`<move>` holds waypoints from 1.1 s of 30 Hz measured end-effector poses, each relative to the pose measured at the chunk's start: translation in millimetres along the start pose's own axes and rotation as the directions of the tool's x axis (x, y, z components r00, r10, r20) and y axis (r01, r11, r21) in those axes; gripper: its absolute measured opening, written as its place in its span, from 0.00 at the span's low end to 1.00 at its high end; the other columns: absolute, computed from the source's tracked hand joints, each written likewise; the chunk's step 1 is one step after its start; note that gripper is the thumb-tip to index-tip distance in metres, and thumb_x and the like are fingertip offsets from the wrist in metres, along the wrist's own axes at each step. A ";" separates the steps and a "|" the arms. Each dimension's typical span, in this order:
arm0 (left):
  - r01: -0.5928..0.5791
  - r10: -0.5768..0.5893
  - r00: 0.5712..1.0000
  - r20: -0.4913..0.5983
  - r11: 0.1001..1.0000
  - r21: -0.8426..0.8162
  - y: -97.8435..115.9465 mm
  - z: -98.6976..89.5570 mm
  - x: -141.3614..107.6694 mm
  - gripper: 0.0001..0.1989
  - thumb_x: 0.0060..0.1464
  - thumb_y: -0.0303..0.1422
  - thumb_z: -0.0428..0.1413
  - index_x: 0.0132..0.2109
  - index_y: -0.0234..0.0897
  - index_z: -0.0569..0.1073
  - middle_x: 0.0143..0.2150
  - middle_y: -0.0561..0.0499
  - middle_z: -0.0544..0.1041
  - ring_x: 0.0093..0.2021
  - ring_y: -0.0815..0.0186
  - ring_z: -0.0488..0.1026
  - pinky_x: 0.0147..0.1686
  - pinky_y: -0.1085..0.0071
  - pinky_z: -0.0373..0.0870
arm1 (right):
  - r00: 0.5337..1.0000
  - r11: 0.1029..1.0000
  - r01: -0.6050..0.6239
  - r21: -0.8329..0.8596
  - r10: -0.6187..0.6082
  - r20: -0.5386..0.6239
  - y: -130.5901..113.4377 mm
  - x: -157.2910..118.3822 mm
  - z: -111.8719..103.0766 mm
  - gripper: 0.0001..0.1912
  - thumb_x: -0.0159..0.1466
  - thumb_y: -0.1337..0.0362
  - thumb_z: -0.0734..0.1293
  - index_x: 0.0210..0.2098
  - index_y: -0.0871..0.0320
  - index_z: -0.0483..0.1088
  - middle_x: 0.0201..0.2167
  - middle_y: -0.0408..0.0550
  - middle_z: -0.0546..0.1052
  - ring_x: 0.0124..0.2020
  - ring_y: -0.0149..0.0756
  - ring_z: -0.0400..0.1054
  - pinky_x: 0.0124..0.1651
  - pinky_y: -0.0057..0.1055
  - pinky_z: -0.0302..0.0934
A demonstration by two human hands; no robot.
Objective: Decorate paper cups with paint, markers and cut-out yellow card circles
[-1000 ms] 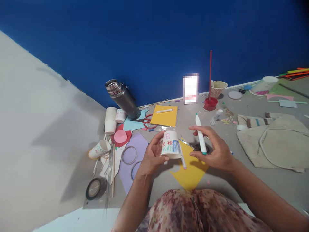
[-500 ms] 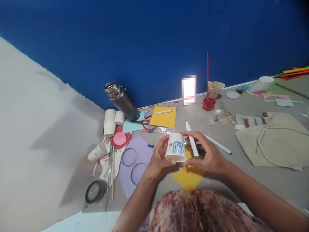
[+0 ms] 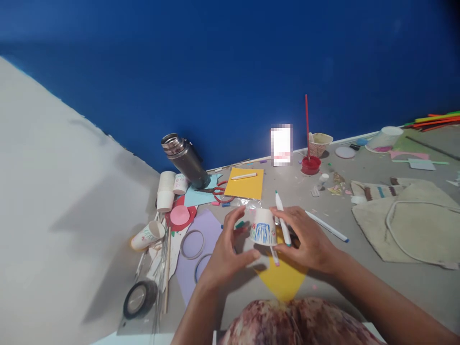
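Note:
A white paper cup (image 3: 263, 227) with blue, red and green marker drawings is upside down between my hands. My right hand (image 3: 309, 242) grips its right side with fingers and thumb. The same hand also holds a white marker (image 3: 283, 220), its teal tip pointing up and away. On the other side, my left hand (image 3: 230, 251) is open around the cup's left, its fingers spread and a gap showing between them and the cup. Below the cup lies a yellow paper sheet (image 3: 282, 280), with a pink-ended marker (image 3: 275, 258) over it.
At left stand a steel flask (image 3: 189, 165), stacked cups (image 3: 166, 191) and a tape roll (image 3: 138, 299), with purple paper (image 3: 183, 282) nearby. Red-handled scissors (image 3: 217, 191) lie near a yellow pad (image 3: 244, 189). A blue-ended marker (image 3: 327, 226) and cloth bag (image 3: 413, 230) lie at right.
My left hand has let go of the cup and opened away from it. The cup has tilted more upright, rim down, in my right hand. The view has tipped slightly upward.

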State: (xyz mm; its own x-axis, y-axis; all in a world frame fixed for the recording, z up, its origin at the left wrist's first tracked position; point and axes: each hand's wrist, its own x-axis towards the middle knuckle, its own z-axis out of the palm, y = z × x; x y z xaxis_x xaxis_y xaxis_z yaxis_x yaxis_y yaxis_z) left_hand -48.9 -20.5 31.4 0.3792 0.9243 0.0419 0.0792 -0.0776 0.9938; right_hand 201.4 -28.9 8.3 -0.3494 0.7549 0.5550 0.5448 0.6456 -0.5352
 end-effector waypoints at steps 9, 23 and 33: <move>-0.042 -0.040 0.981 0.191 0.911 0.409 25.9 -15.2 2.1 0.46 0.49 0.23 0.66 0.71 0.54 0.63 0.74 0.45 0.61 0.75 0.46 0.55 0.74 0.41 0.53 | 0.998 0.991 0.001 0.134 -0.008 0.055 -4.5 -1.4 0.2 0.45 0.57 0.69 0.76 0.69 0.50 0.56 0.55 0.57 0.77 0.53 0.53 0.71 0.53 0.51 0.71; -0.443 0.389 0.888 0.246 0.581 0.683 10.5 10.3 115.3 0.34 0.51 0.20 0.58 0.65 0.43 0.65 0.67 0.38 0.68 0.68 0.46 0.65 0.66 0.45 0.63 | 0.854 0.951 -0.263 0.160 0.307 -0.419 12.1 -3.1 -19.2 0.25 0.66 0.62 0.72 0.61 0.50 0.67 0.56 0.55 0.78 0.47 0.46 0.76 0.48 0.43 0.75; -0.542 0.363 0.840 0.404 0.511 0.667 -41.3 35.3 166.2 0.28 0.57 0.20 0.58 0.62 0.42 0.69 0.68 0.34 0.69 0.73 0.44 0.62 0.67 0.42 0.60 | 0.825 0.923 -0.359 0.134 0.382 -0.416 11.7 3.8 -20.4 0.16 0.69 0.60 0.67 0.56 0.50 0.69 0.50 0.53 0.83 0.43 0.44 0.79 0.45 0.44 0.75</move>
State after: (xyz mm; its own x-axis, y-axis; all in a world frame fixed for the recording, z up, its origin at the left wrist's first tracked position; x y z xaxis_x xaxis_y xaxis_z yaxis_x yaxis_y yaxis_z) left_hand 43.4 123.1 -6.3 0.7200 0.5968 0.3541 0.4496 -0.7899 0.4171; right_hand 222.1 -20.8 17.2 0.2368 0.8214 0.5189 0.5266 0.3403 -0.7791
